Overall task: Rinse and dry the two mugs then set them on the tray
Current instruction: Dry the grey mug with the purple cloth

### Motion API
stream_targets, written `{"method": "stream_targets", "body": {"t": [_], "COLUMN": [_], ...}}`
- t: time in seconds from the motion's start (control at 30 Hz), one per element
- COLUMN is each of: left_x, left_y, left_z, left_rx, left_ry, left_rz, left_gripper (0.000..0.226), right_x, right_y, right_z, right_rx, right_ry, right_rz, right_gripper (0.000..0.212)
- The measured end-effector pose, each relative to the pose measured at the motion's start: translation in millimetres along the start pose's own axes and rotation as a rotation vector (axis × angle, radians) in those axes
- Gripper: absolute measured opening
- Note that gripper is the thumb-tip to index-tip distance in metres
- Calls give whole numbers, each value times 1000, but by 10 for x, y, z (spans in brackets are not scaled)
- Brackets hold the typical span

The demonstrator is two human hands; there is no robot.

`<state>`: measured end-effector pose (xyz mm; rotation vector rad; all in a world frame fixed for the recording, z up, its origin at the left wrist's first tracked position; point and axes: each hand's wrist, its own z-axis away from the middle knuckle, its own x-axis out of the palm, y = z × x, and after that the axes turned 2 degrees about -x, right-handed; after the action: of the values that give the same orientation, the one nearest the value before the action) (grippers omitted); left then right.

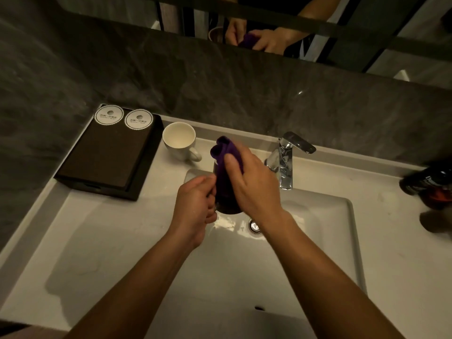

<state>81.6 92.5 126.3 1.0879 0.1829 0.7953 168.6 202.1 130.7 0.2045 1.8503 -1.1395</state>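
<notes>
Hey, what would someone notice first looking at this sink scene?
The purple cloth stands out at centre, gripped by the right hand against a dark mug that the left hand holds over the sink. Behind it a white mug stands upright on the counter, just right of the black tray.

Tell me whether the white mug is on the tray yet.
No, the white mug stands on the countertop beside the black tray, not on it.
</notes>
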Motion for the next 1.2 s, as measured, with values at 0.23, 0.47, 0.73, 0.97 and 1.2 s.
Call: {"method": "stream_targets", "body": {"t": [0.23,0.47,0.73,0.97,1.2], "left_x": [-99,-212,-187,-151,-113], "left_y": [26,127,134,40,-168], "left_z": [-82,-119,-21,-40,-68], "left_rx": [285,526,373,318,447], "left_ry": [58,24,-111,-67,64], "left_rz": [-506,-713,-287,41,16], "left_gripper": [35,32,35,36,33], "right_x": [-228,-265,-232,-83,-50], "right_y": [17,40,124,196,103], "right_z": [-166,-256,-253,-97,62], "right_rx": [12,39,377,651,904], "right_ry": [-237,-306,-342,-228,-96], "right_rz": [-166,-464,-1019,-1183,-1374], "right_gripper": [29,30,31,26,29]}}
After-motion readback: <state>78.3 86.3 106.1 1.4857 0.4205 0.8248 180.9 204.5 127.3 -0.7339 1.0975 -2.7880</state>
